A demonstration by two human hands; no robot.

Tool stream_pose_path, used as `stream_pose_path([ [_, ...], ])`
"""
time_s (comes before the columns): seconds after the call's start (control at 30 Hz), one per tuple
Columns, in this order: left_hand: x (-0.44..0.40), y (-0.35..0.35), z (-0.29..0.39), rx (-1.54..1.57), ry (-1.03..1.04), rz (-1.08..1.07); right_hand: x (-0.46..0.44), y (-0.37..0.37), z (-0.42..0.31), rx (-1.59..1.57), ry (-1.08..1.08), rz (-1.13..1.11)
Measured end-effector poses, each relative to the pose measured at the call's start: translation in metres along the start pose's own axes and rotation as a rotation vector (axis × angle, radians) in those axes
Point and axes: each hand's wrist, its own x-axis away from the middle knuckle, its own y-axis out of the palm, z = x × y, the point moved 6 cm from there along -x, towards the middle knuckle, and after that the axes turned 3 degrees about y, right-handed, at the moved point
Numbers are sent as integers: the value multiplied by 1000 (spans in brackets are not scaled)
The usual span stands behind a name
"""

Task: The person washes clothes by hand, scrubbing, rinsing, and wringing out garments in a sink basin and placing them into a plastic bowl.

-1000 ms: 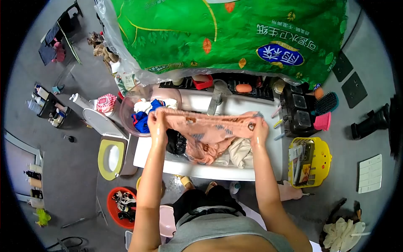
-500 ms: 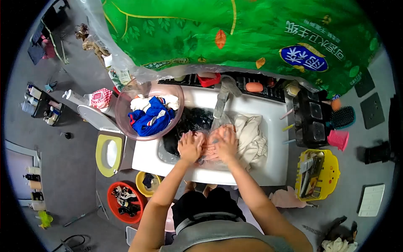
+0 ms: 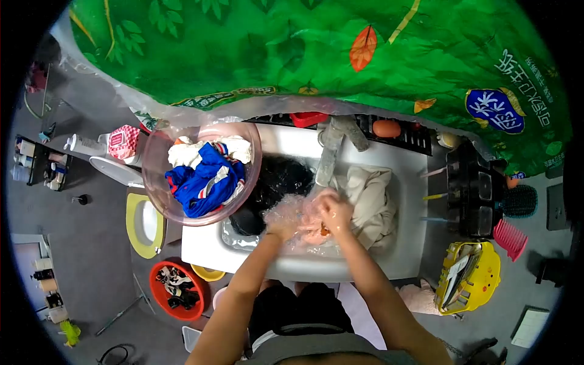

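Evidently, the work is only partly through, judging by how much cloth is spread between the sink (image 3: 409, 249) and the clear bowl (image 3: 156, 176). The pink cloth (image 3: 311, 226) is held low in the sink, below the faucet (image 3: 330, 159), where it is soaked and surrounded by splashing water. By the right hand (image 3: 334, 213) it appears to be grasped, with the fingers curled into a bunch of it. The left hand (image 3: 281, 231) is blurred and partly hidden by the splash at the other end of the cloth, so whether it is clenched or loose cannot be told.

Handling of the pink cloth is not finished, since it has not been lifted out or set aside. Beside it, the black cloth (image 3: 286, 177) and the beige cloth (image 3: 370, 204) are left in the sink, touched by neither hand. A blue garment (image 3: 210, 185) and white cloth (image 3: 182, 152) are kept apart in the bowl; whether they are done or waiting cannot be judged.
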Motion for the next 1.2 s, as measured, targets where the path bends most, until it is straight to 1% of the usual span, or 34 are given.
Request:
stream_pose_path([
  [0.03,-5,17,-10,50,11,1,-6,-17,6,-58,4,228],
  [0.1,-15,60,-39,145,32,3,-35,-17,21,-20,38,424],
  [0.13,-12,55,-37,143,-12,-15,-46,-12,32,0,51,525],
  [0.17,-4,42,-31,141,-56,-31,-56,12,42,87,25,398],
  [0.2,1,33,-28,138,-102,-47,-66,22,39,172,0,272],
  [0.23,0,26,-24,25,-72,19,-74,32,37,255,-25,145],
  [0.27,2,24,-19,-83,-43,83,-79,54,56,111,211,-282],
  [0.3,5,24,-14,-188,-17,142,-74,52,50,105,271,-373],
  [0.33,2,32,-21,-172,-75,54,-68,54,46,96,332,-464],
  [0.37,2,33,-29,-67,-122,31,-63,55,41,85,390,-551],
  [0.4,7,19,-28,39,-170,9,-59,55,33,-18,393,-577],
  [0.47,-2,88,-70,-114,106,264,-43,55,20,-222,399,-624],
  [0.57,17,54,-53,-244,11,58,-23,57,5,-527,402,-679],
  [0.6,24,66,-62,-288,10,339,-22,63,11,-415,423,-624],
  [0.63,21,69,-67,-158,-48,177,-24,81,26,-301,443,-567],
  [0.7,21,67,-68,105,-162,-146,-26,89,36,-192,429,-495],
  [0.8,28,54,-58,257,-177,-57,-33,82,42,-111,379,-420],
  [0.9,26,50,-58,53,-202,-133,-35,78,40,-63,337,-383],
  [1.0,30,33,-46,-109,-158,-139,-28,83,39,13,306,-357],
  [1.07,29,59,-64,-40,-192,-160,-20,87,39,73,296,-330],
  [1.1,27,59,-67,-8,-209,-163,-20,87,38,102,294,-315],
  [1.13,30,60,-67,73,-162,-165,-18,89,38,124,293,-303],
  [1.2,29,66,-73,69,-224,-157,-18,92,38,132,301,-306],
])
